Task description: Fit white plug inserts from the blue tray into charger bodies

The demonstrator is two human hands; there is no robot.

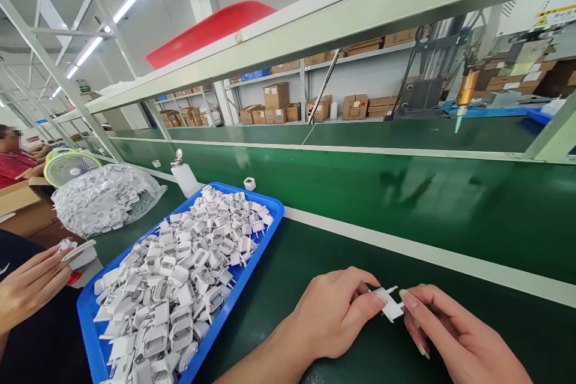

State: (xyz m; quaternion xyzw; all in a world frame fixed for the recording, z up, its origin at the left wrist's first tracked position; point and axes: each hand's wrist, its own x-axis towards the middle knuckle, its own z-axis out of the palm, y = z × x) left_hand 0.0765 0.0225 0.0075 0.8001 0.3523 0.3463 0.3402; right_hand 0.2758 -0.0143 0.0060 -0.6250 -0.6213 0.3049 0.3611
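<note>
Low on the green bench, my left hand (335, 312) and my right hand (454, 333) meet over one small white plug adapter (389, 305) with two metal pins. Both hands pinch it between thumb and fingertips, left from the left side, right from the right. The part sits just above the green mat. To the left stands a blue tray (265, 237) heaped with several identical white plug adapters (189, 276).
A co-worker's hand (31, 285) at the left edge holds a white part. A clear bag of white parts (101, 198), a small fan (69, 167), a white dispenser bottle (182, 174) and a green conveyor belt (405, 192) lie behind. Shelves with cardboard boxes (276, 102) stand beyond.
</note>
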